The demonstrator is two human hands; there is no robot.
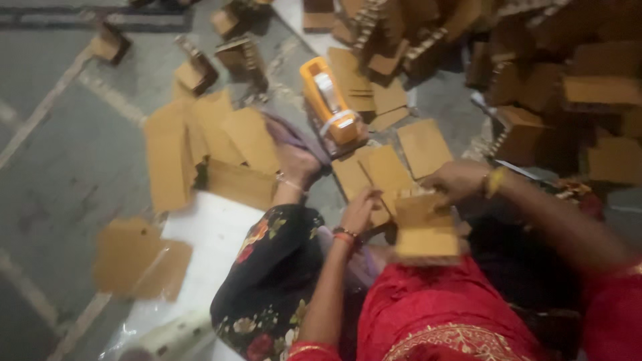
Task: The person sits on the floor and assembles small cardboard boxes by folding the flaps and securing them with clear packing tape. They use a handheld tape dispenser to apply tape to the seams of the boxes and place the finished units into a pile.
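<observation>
**Hands full of cardboard on the floor**

Down on the grey floor (60, 167), we're in the thick of it. Our left hand (358, 210) is curled round the near edge of a small brown cardboard piece (425, 230), fingers closed on it, while our right hand (458, 180) pinches the same piece from the far side, thumb and fingers shut on its top edge. The piece hangs just above our red-clad lap (435, 314), tilted, apart from the floor.

Beside us, another person's hand (296, 164) (black flowered sleeve (267, 267), thin bracelet) presses down on a fan of flat cardboard sheets (214, 144). Just beyond it sits an orange tape dispenser (328, 100), and to the right rises a heap of folded cardboard boxes (568, 87).

What could go wrong, as we judge it: the frame is blurred and the light dim, so a fold could land crooked. Our two-sided pinch is light; a slip would drop the piece among the loose sheets by our knee. That heap to the right looks loosely stacked, and a stray elbow could tip it.
</observation>
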